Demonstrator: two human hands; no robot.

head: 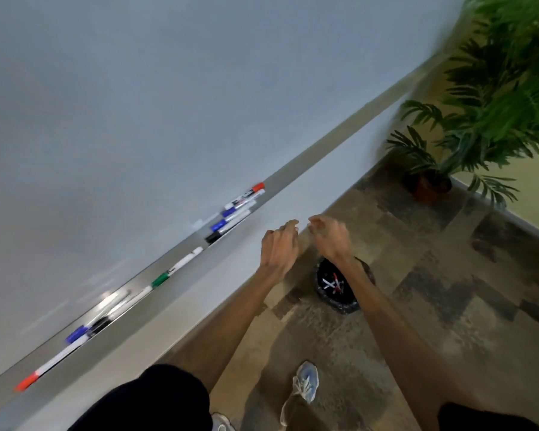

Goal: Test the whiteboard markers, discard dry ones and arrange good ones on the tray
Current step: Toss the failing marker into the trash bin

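A black sleeve [156, 396] and a grey shoe [305, 381] are seen nearest the lens, the shoe planted on the patterned floor [448, 275]. Both forearms are extended over a bin [339, 306] lined with a black bag, in which several discarded markers [332, 284] are contained. The left hand [279, 247] and the right hand [330, 237] are held close together above the bin. The fingers of each are loosely curled and nothing is seen to be held, though the outlines are blurred.

The other markers are located on the metal tray [324, 144] below the whiteboard [137, 104]:
- a cluster [237, 206] toward the tray's far end
- a green-capped marker [168, 270] at its middle
- a blue and a black one [87, 331] nearer
- a red-capped marker [41, 370] by the near end

Each marker is judged light, rigid and smooth, and liable to roll. It is best taken at mid-barrel, with the cap pulled off separately. A potted plant [495, 104] is placed in the floor's far corner.
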